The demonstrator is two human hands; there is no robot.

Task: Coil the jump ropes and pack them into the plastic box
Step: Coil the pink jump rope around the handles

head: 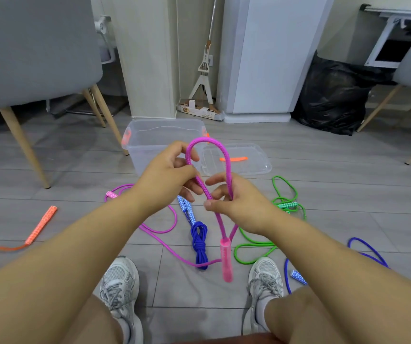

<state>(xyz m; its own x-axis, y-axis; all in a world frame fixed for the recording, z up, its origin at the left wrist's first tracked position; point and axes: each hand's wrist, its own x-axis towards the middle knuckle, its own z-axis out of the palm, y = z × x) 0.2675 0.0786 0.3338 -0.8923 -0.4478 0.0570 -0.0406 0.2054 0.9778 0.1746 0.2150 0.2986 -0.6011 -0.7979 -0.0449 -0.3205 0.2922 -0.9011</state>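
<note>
Head view: on the grey floor a clear box stands open, its lid lying just to its right. The raised hands and the rope loop cover the box's near wall and part of the lid. A coiled, knotted blue rope lies between the shoes. A green rope sprawls loose to the right, and an orange rope lies at far left. Another blue rope shows by the right forearm, partly hidden by it. Chairs, a mop and a black bag stand behind.

The pink rope arches up in a loop between both hands. One pink handle dangles below them, and the rest trails on the floor to the left. The left hand has its fingers curled round the loop's left strand. The right hand pinches that strand lower down between thumb and forefinger, while the right strand passes through its curled fingers.
</note>
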